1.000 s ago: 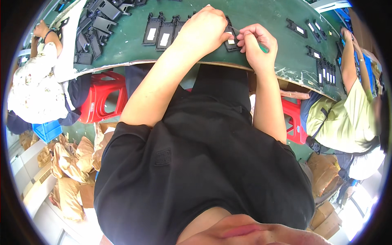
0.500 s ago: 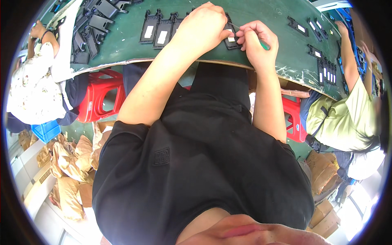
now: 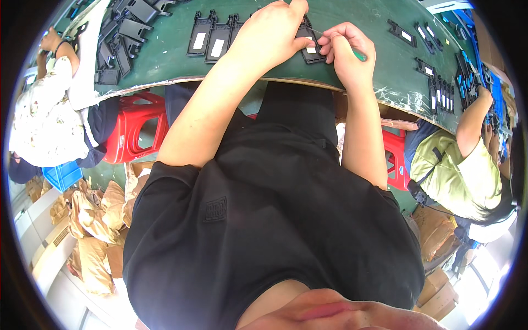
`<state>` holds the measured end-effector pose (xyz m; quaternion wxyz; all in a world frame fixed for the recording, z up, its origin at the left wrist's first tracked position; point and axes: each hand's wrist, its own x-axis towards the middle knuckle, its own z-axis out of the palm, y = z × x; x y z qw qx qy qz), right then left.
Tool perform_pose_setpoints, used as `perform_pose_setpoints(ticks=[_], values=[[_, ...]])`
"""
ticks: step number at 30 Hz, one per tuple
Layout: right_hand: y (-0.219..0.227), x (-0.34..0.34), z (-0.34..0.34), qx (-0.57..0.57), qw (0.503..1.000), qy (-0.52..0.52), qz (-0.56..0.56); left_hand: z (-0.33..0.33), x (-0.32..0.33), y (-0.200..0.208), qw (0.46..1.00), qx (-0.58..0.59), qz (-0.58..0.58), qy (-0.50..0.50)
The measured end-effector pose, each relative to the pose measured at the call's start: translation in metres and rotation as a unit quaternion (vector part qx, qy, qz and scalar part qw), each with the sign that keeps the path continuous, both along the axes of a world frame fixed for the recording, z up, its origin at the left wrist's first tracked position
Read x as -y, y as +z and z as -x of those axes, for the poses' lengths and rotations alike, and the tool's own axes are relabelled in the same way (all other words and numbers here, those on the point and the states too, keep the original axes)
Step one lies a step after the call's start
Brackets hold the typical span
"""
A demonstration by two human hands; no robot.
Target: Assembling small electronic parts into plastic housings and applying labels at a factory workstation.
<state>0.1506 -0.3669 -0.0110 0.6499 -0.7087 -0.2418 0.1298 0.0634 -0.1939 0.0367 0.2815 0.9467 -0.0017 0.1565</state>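
Note:
My left hand (image 3: 272, 33) holds a black plastic plate (image 3: 314, 55) with a white label, which lies on the green table. Its thumb rests at the label, while the fingers reach over the plate's far end and are partly hidden. Closed around a slim tool with a green handle (image 3: 359, 55) is my right hand (image 3: 352, 52). The tool's thin metal shaft points left over the plate's upper part; its tip's exact contact cannot be made out. Left of the plate, similar labelled black plates (image 3: 218, 47) stand in a row, partly covered by my left hand.
Black plastic parts (image 3: 135, 30) are heaped at the left of the green table (image 3: 159, 60). More labelled parts (image 3: 440, 96) lie at the right. Co-workers sit on both sides, one in a green shirt (image 3: 456, 176). Red stools (image 3: 135, 129) stand below the table edge.
My left hand has shifted slightly, with a finger now stretched upward at the plate's far end. My right hand stays nearly in place. The right co-worker's arm has lowered toward the blue-edged parts.

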Motion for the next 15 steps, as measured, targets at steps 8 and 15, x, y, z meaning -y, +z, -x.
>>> perform_pose_setpoints(ticks=[8, 15], values=[[-0.008, 0.003, -0.008, 0.001, 1.0, 0.012, 0.008, -0.006, -0.006, -0.014, 1.0, 0.013, 0.005, -0.004], [0.0, 0.002, 0.0, 0.015, 0.999, 0.033, -0.002, 0.0, -0.003, -0.002, 1.0, -0.017, 0.007, 0.009]])
